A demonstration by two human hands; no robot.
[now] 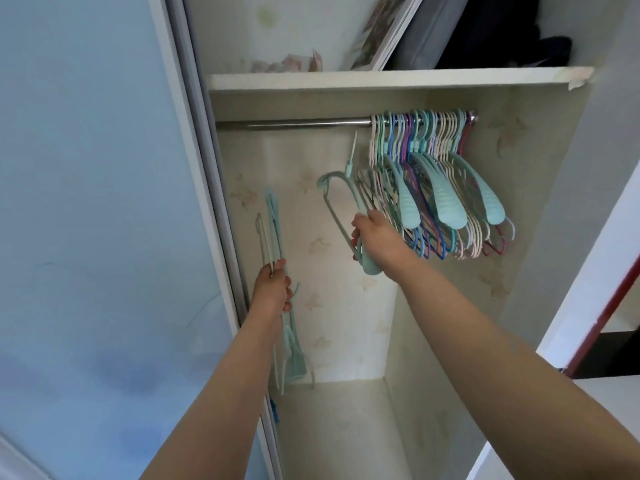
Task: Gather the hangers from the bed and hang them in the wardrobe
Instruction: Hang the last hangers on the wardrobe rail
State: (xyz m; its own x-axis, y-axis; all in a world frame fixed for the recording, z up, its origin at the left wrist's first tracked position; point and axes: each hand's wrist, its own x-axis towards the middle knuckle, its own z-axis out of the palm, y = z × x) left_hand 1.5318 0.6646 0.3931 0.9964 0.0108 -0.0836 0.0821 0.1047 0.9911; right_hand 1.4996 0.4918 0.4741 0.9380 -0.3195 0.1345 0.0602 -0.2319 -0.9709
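The wardrobe (pixel 408 306) stands open, its interior lined with pale patterned paper that shows faint stains. A pale blue sliding door (pixel 97 202) covers the left side, its frame edge running diagonally from the top centre down to the bottom. A white shelf (pixel 381 79) spans the top of the hanging bay; above it sit a tilted framed picture (pixel 381 32), a grey case and dark folded cloth (pixel 502 29). A strip of tape peels at the shelf's right end.

Below the shelf a metal rail (pixel 294 123) runs the full width of the bay. Its left and middle stretch is bare. The hung hangers (pixel 440 181), a dense cluster in mint, pink, blue, purple and red, crowd the rail's right end, close to the right wall.

The right hand (pixel 375 237) grips one mint hanger (pixel 341 202) by its shoulder, fingers curled round it. The hook points up, below the rail and just left of the cluster, not yet on the rail.

The left hand (pixel 272 289) grips a bundle of hangers (pixel 277 237), mint and white, held edge-on and upright near the door frame at the bay's left side.

The bay floor and lower back wall carry nothing. No legible writing or brand marks are visible.
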